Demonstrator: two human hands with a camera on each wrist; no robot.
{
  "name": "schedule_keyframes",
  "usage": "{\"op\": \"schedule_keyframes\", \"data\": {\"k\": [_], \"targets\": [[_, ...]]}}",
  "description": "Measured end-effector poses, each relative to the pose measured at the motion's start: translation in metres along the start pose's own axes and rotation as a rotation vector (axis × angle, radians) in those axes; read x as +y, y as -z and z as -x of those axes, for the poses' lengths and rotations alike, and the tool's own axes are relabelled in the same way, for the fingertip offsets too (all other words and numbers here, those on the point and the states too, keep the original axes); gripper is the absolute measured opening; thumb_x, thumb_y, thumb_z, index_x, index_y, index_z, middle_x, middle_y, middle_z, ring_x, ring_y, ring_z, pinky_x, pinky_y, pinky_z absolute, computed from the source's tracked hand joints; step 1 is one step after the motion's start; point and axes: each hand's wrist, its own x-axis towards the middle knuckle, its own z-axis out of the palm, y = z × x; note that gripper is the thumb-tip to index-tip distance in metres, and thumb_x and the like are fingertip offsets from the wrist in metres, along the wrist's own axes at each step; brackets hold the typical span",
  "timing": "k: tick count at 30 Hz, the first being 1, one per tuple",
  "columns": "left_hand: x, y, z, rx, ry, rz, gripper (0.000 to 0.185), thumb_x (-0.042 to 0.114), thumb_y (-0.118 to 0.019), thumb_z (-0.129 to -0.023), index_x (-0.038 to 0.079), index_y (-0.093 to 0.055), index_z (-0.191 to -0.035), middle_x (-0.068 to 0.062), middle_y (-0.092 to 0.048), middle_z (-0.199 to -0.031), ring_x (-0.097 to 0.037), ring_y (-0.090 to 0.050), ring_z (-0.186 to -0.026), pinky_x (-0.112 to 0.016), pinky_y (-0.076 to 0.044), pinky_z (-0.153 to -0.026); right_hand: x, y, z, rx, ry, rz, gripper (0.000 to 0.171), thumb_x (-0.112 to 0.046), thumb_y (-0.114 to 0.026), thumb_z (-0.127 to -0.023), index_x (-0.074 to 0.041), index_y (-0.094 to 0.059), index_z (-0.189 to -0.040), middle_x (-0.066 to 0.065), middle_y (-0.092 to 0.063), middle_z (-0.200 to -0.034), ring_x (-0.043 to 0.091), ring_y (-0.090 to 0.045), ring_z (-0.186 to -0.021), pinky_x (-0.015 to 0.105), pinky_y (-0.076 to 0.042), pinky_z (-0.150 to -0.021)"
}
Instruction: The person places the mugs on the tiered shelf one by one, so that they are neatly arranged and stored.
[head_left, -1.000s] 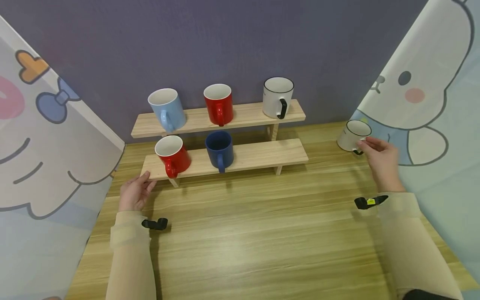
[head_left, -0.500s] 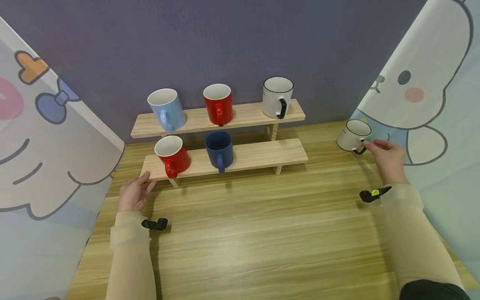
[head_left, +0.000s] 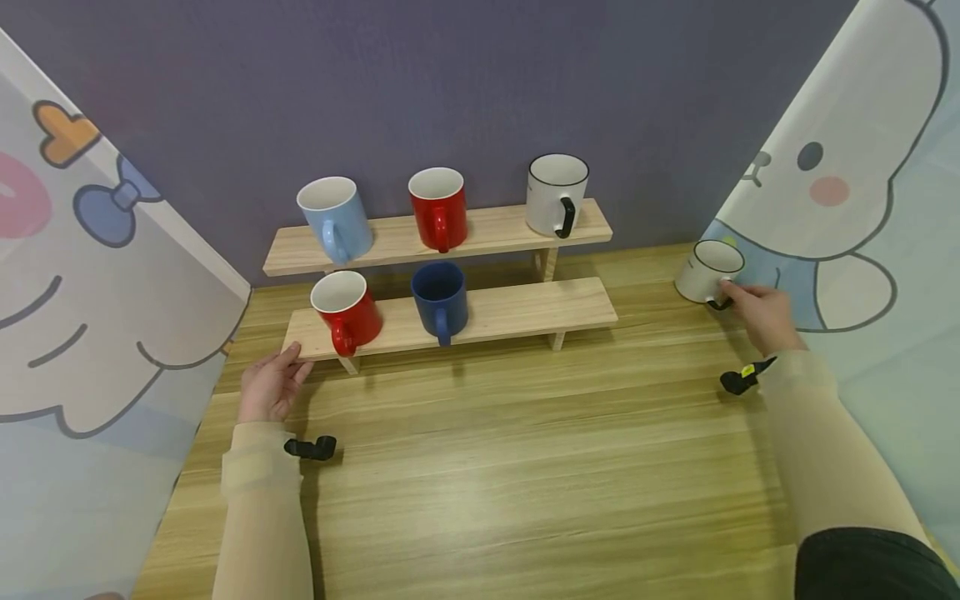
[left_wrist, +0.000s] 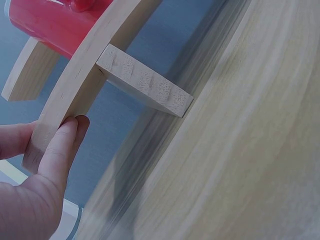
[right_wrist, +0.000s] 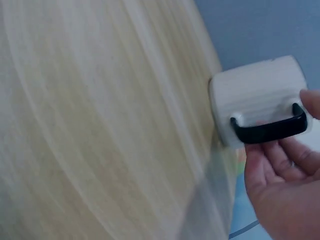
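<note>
The right hand point(head_left: 761, 312) reaches to the small white ceramic mug with a black rim and black handle point(head_left: 707, 272), which stands upright on the pale wooden bench point(head_left: 525, 467) at its far right edge, just before the cartoon-printed curtain point(head_left: 847, 175); the mug lies just beyond the fingertips, and in the right wrist view the fingers point(right_wrist: 280, 160) curl loosely beneath the black handle point(right_wrist: 270, 129) with the thumb tip at its far end; whether they actually close on it I cannot tell; the hand looks relaxed rather than clenched.

The left hand point(head_left: 272, 387) rests at the left end of the lower board of the two-tier light wooden shelf point(head_left: 517, 310); the thumb point(left_wrist: 62, 145) presses against the board's edge while the other fingers lie behind it, so the board is pinched between them.

On the lower board stand a red mug point(head_left: 347, 310) and a dark blue mug point(head_left: 439, 300); on the upper one a light blue mug point(head_left: 334, 218), a second red mug point(head_left: 438, 208) and a larger white mug with a black handle point(head_left: 557, 195).
</note>
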Motion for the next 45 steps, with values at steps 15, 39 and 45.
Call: {"op": "schedule_keyframes", "data": {"k": [15,39,45], "targets": [[0.000,0.000,0.000,-0.009,0.008,-0.012,0.035,0.007,-0.069,-0.098,-0.003,-0.047,-0.123,-0.011,-0.072,-0.095,-0.017,-0.072,-0.090,-0.026,-0.055,-0.090,0.005,-0.004,-0.011,-0.144,0.117,-0.475,0.026,-0.019,-0.058,-0.107,0.001,-0.074,-0.103,0.001,-0.073,-0.092,0.012,-0.066,-0.092,0.020,-0.056,-0.087],[-0.001,0.001,0.000,-0.022,0.004,0.025,0.020,0.004,-0.069,-0.098,-0.003,-0.056,-0.112,-0.013,-0.073,-0.095,-0.019,-0.073,-0.091,-0.028,-0.056,-0.089,-0.002,-0.018,0.003,-0.214,0.090,-0.860,0.022,-0.002,-0.056,-0.104,0.006,-0.075,-0.099,0.010,-0.073,-0.092,0.015,-0.069,-0.087,0.022,-0.058,-0.084],[-0.001,0.000,-0.001,-0.012,-0.003,0.020,0.020,0.004,-0.069,-0.097,-0.003,-0.055,-0.111,-0.013,-0.072,-0.094,-0.019,-0.073,-0.089,-0.027,-0.056,-0.088,-0.011,-0.023,0.013,-0.237,0.094,-0.879,0.021,-0.003,-0.057,-0.104,0.006,-0.075,-0.099,0.010,-0.073,-0.092,0.017,-0.069,-0.087,0.023,-0.058,-0.081]]}}
